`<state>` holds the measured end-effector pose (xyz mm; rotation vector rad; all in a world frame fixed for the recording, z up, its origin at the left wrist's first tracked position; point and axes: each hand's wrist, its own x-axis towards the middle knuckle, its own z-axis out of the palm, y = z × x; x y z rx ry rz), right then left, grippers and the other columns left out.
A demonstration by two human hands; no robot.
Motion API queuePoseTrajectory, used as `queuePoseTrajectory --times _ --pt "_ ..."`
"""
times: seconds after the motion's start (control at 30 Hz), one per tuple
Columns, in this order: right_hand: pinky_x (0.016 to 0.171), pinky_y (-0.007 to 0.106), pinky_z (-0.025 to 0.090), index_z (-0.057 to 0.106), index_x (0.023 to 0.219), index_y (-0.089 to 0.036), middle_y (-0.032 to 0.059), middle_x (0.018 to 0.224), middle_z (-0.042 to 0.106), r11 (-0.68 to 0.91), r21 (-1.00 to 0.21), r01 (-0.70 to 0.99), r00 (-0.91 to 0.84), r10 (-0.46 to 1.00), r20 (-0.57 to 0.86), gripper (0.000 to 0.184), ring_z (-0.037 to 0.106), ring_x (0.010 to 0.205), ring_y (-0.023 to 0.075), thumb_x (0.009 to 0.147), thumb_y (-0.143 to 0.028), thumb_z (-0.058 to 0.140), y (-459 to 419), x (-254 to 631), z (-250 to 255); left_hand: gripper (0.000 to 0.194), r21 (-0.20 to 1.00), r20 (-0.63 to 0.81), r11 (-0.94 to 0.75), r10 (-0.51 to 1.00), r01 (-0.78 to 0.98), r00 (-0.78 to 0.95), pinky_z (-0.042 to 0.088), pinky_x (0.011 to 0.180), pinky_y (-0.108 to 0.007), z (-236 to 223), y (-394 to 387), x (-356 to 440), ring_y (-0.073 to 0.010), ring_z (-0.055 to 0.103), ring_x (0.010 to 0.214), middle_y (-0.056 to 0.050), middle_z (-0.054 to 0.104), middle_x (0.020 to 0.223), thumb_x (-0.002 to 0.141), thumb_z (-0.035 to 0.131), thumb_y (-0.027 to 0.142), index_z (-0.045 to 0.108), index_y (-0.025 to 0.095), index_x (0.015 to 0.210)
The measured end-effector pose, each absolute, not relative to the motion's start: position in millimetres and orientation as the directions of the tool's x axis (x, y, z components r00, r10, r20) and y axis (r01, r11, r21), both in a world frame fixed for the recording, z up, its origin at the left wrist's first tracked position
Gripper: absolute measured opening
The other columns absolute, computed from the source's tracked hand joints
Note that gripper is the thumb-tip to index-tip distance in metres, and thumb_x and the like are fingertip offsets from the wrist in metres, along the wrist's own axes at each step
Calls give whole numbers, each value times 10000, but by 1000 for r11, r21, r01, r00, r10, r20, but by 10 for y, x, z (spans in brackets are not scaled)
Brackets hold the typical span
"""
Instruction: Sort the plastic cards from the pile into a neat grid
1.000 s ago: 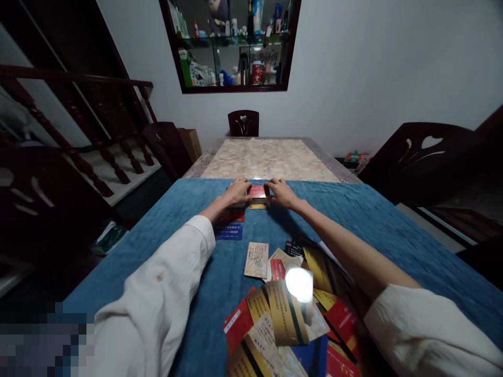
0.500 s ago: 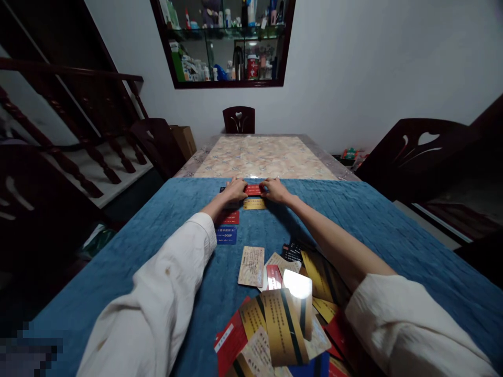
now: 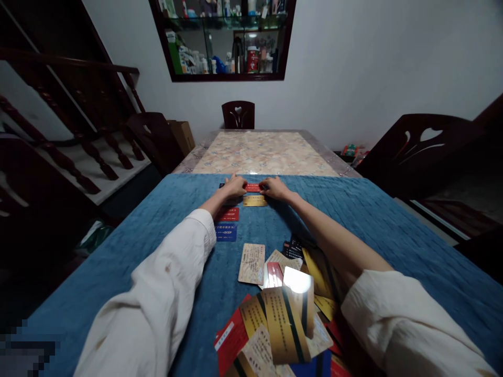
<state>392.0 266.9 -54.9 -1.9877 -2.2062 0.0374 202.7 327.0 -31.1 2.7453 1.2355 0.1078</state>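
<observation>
Around the upper centre of the frame, the gold card lay just below the red card; the loose card pile filled the lower centre, beneath my right forearm. Both arms reached forward, left fingers and right fingers bent narrowly at the red card's opposite ends.

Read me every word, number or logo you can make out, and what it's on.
"DCEP": blue rectangular card.
"DCEP": red rectangular card just beyond it.
Too small or blurred to read: all other print, including on the gold dark-striped card and red cylindrical canister.
</observation>
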Motion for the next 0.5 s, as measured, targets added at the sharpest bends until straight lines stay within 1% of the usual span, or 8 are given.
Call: queuePoseTrajectory --times 0.1,0.23,0.37,0.5 --pt "945 323 405 712 1172 -230 86 1268 678 117 -133 984 -103 989 108 322 580 1157 252 894 -346 598 2663 3933 -554 195 153 13 -657 748 738 663 386 1016 -523 -345 3299 2031 -357 413 1259 -112 672 1045 759 600 194 716 186 916" --pt "952 315 397 700 1211 -223 85 1280 677 129 -130 983 -117 988 100 348 585 1147 244 899 -334 591 2663 3944 -554 182 153 10 -661 745 735 667 390 1025 -505 -367 3320 2036 -353 419 1263 -107 682 1024 742 613 192 724 185 886" --pt "971 324 389 708 1188 -225 75 1259 692 148 -128 981 -137 986 90 328 597 1128 239 898 -315 583 2664 3947 -541 195 141 7 -663 743 735 669 371 1033 -517 -353 3288 2027 -350 412 1277 -106 686 1054 756 592 167 720 190 901" --pt "970 325 395 721 1157 -219 78 1223 707 161 -129 978 -151 984 90 310 614 1099 236 891 -292 580 2638 3938 -520 207 123 28 -664 745 737 666 365 1009 -526 -310 3203 2001 -350 412 1275 -135 679 1116 792 547 142 709 180 915"
